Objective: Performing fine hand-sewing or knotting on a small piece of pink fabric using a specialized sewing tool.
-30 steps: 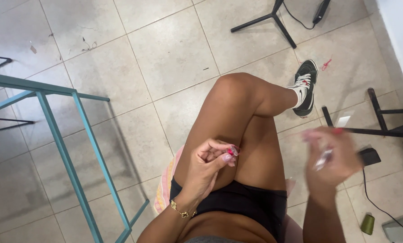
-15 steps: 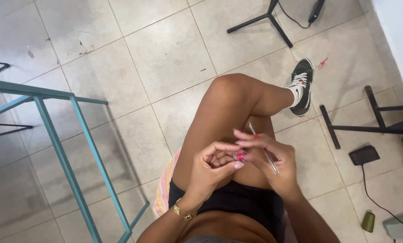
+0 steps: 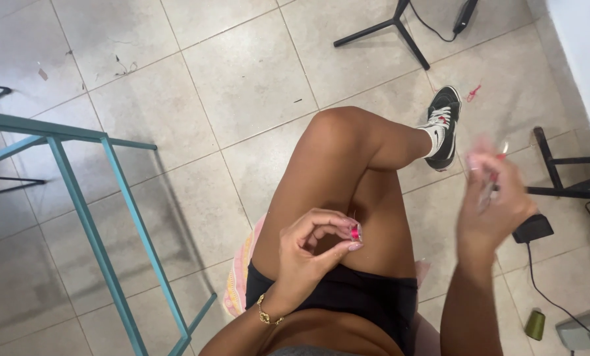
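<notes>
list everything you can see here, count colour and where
bead: one, pink-red, pinched in the left hand's fingertips
thin tool: one, pale, blurred, in the right hand
frame: one, teal metal, left side
stand legs: one set, black, top
rack: one, black, right edge
adapter: one, black, floor by the right hand
spool: one, olive green, bottom right
cushion: one, pink, under the person
shoe: one, black and white, on the raised foot
bracelet: one, gold, left wrist
left hand: over the thigh
right hand: raised, blurred
</notes>
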